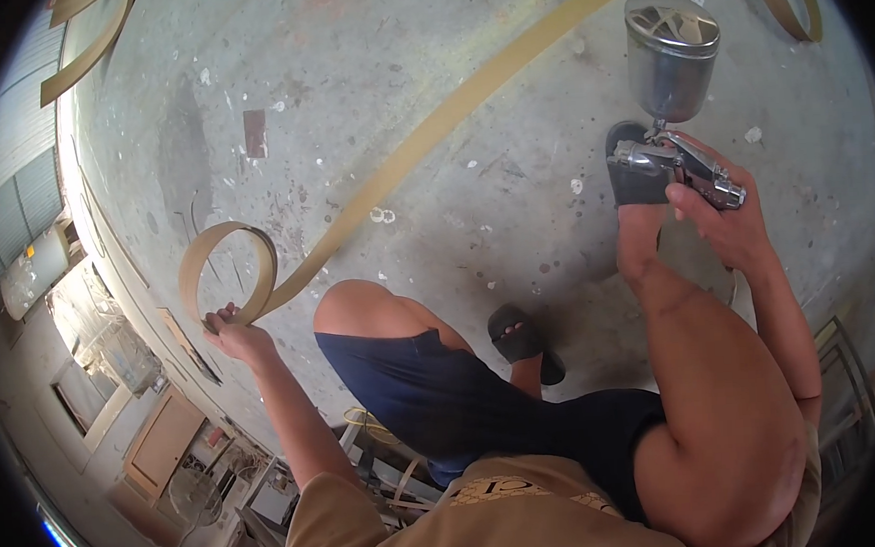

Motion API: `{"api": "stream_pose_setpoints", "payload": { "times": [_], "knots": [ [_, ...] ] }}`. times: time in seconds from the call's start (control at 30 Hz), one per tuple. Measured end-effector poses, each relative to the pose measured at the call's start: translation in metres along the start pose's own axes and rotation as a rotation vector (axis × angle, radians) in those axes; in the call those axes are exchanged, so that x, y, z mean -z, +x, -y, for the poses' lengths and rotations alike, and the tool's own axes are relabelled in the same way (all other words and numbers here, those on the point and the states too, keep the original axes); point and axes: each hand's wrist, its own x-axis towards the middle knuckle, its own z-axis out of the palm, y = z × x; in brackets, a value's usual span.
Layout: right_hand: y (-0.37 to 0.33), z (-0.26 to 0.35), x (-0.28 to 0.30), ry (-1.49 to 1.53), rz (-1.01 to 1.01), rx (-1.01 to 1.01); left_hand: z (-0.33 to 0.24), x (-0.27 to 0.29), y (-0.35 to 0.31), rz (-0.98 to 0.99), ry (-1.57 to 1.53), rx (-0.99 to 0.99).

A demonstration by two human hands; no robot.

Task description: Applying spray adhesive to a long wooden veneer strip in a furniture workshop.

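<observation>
My left hand is closed around the lower edge of a coiled tan strip, like edge banding, off to the left. From the coil the strip's flat length runs up and right across the floor to the top edge. My right hand grips a metal spray gun by its handle, above my foot in its black sandal. A silver paint cup with a shiny lid sits on top of the gun. The gun's nozzle end points left. Whether the trigger is pressed I cannot tell.
The grey concrete floor is spotted with paint. A small brown rectangle lies on it. Other tan strips curl at the upper left and upper right. A fan and a wooden cabinet stand at the lower left.
</observation>
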Motion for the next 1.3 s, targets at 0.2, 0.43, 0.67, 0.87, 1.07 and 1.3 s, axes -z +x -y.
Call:
{"api": "stream_pose_setpoints", "payload": {
  "times": [0.2, 0.43, 0.67, 0.87, 1.07, 1.3],
  "knots": [
    [-0.015, 0.010, 0.031, -0.085, -0.174, 0.049, 0.008, -0.021, -0.006, 0.007, -0.004, 0.045],
    [-0.016, 0.007, 0.059, -0.151, -0.342, 0.056, 0.010, 0.002, 0.012, 0.020, -0.005, -0.005],
    [-0.027, 0.007, 0.090, -0.262, -0.515, 0.086, 0.005, -0.012, 0.000, 0.015, 0.006, 0.002],
    [-0.034, 0.007, 0.079, -0.225, -0.507, 0.094, 0.000, -0.014, -0.006, 0.009, 0.025, -0.002],
    [-0.022, 0.002, 0.043, -0.058, -0.271, 0.078, -0.002, -0.013, -0.006, 0.010, 0.022, -0.011],
    [-0.006, 0.004, 0.004, 0.089, -0.064, 0.030, -0.008, -0.014, -0.015, 0.018, 0.022, -0.011]
  ]
}}
